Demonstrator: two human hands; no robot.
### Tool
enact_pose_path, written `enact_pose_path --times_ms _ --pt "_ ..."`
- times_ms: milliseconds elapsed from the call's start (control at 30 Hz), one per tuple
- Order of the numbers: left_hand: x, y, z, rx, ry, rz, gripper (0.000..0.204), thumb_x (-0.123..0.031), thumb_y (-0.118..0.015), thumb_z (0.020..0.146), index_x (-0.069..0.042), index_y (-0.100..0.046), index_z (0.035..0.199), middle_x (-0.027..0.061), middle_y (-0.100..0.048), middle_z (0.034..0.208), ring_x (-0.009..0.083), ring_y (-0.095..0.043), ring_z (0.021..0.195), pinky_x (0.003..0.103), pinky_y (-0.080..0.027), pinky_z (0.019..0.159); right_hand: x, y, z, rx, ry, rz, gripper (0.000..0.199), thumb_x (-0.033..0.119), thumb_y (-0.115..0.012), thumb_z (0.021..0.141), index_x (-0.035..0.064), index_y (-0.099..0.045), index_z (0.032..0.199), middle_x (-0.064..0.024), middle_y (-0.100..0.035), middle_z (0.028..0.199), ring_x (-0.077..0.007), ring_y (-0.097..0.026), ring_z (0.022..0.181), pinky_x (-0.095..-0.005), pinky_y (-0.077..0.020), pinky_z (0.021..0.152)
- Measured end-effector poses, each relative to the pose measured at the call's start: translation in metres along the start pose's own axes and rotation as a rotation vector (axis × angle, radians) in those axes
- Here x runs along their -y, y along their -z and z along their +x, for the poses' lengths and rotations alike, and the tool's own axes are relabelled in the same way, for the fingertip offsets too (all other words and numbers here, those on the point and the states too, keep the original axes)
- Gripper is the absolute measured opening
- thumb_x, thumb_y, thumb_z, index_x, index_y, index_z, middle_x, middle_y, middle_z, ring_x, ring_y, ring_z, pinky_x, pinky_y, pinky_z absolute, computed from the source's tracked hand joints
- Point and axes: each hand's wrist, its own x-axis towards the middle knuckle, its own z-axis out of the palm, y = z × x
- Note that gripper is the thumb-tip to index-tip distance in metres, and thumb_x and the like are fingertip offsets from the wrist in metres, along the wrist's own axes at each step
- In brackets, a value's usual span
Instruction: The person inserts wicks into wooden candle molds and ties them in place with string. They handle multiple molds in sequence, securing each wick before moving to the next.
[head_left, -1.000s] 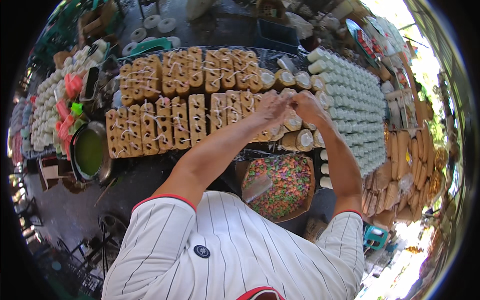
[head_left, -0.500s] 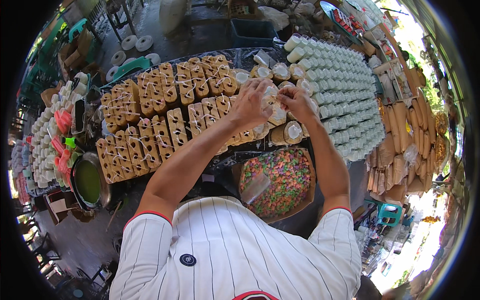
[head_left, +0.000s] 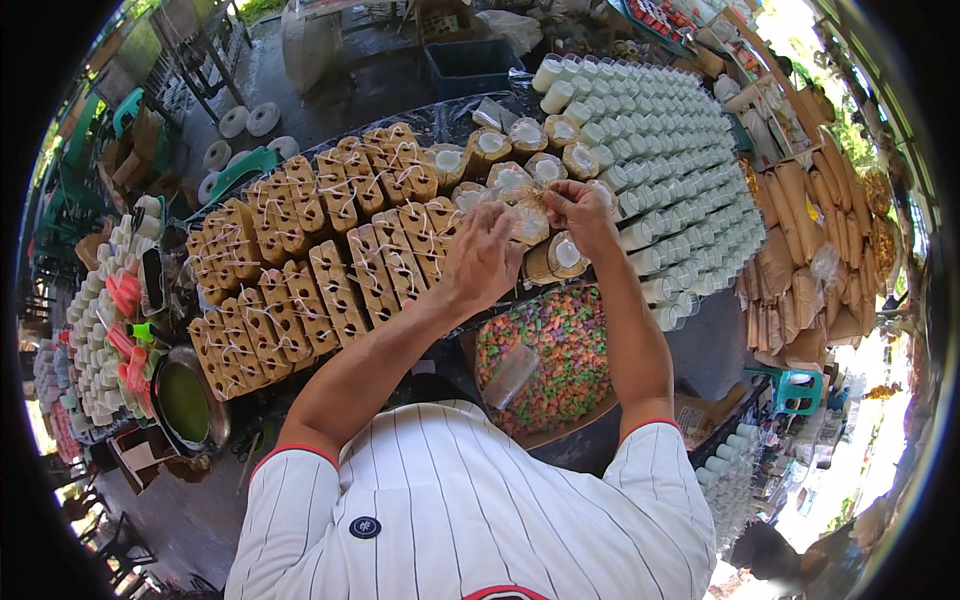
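Observation:
Several squat brown bundles with white round tops, some in shiny clear wrap, are grouped around my hands; one round bundle [head_left: 545,264] lies tilted just in front of them. My left hand [head_left: 480,262] is at the near left side of the group, its fingers loosely stretched and apart, with nothing visible in them. Over the group, the fingers of my right hand [head_left: 585,214] are pinched together at a crinkled, tan, stringy bit. What exactly is between those fingertips is too small to make out. Beyond them stands another wrapped bundle [head_left: 489,146].
Rows of brown perforated blocks [head_left: 335,300] tied with white string fill the left. White-filled glass cups [head_left: 655,170] crowd the right. Nearer me stands a carton of colourful small pieces [head_left: 560,350] with a clear scoop [head_left: 511,377]. A pot of green liquid [head_left: 185,400] sits far left.
My left hand has drawn back toward me and left, off the wrapped bundles. The right hand stays pinched over the group. The whole view has shifted slightly.

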Motion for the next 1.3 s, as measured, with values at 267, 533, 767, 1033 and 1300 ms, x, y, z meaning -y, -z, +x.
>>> enact_pose_path --times_ms 267,533,767,1033,1300 --pt "0.009 0.006 0.017 0.213 -0.026 0.335 0.040 -0.005 -0.069 0.085 -0.001 -0.068 0.125 0.0222 -0.059 0.126 0.0414 -0.059 0.120 0.050 -0.052 0.096 -0.014 0.002 -0.016 -0.036 0.010 0.322 0.011 0.010 -0.073 0.102 0.0019 -0.069 0.108 -0.0022 -0.070 0.085 -0.0098 -0.064 0.067 -0.0240 -0.0496 0.059" --pt "-0.028 0.027 0.007 -0.014 0.769 -1.469 0.065 -0.038 -0.071 0.102 -0.001 -0.044 0.147 0.0161 -0.061 0.134 0.0262 -0.062 0.123 0.042 -0.052 0.106 0.040 -0.044 -0.076 0.085 0.023 0.465 0.011 0.007 -0.070 0.104 -0.0010 -0.070 0.111 -0.0045 -0.071 0.089 -0.0098 -0.064 0.067 -0.0228 -0.0496 0.057" --pt "-0.031 0.078 -0.050 -0.009 0.999 -1.932 0.059 -0.052 -0.057 0.108 -0.001 -0.054 0.138 0.0143 -0.072 0.115 0.0275 -0.074 0.096 0.045 -0.060 0.083 0.051 -0.124 -0.129 0.272 -0.247 -0.023 0.021 0.011 -0.075 0.101 -0.0028 -0.072 0.117 -0.0023 -0.071 0.083 -0.0071 -0.065 0.064 -0.0205 -0.0496 0.056" --pt "-0.024 0.129 -0.115 -0.273 1.189 -1.902 0.043 -0.035 -0.046 0.114 0.000 -0.062 0.133 0.0140 -0.072 0.127 0.0281 -0.072 0.111 0.043 -0.056 0.100 0.054 -0.209 -0.170 0.374 0.429 -0.693 0.039 0.003 -0.073 0.092 -0.0057 -0.067 0.129 -0.0250 -0.073 0.108 -0.0424 -0.072 0.091 -0.0420 -0.0574 0.084" --pt "-0.009 0.181 -0.179 -0.339 0.868 -2.199 0.038 -0.031 -0.051 0.112 0.001 -0.066 0.125 0.0195 -0.073 0.125 0.0340 -0.071 0.117 0.049 -0.052 0.112 0.063 -0.263 -0.200 0.310 0.508 -0.587 0.018 0.003 -0.073 0.096 -0.0034 -0.073 0.113 -0.0151 -0.072 0.092 -0.0234 -0.070 0.076 -0.0397 -0.0572 0.078"
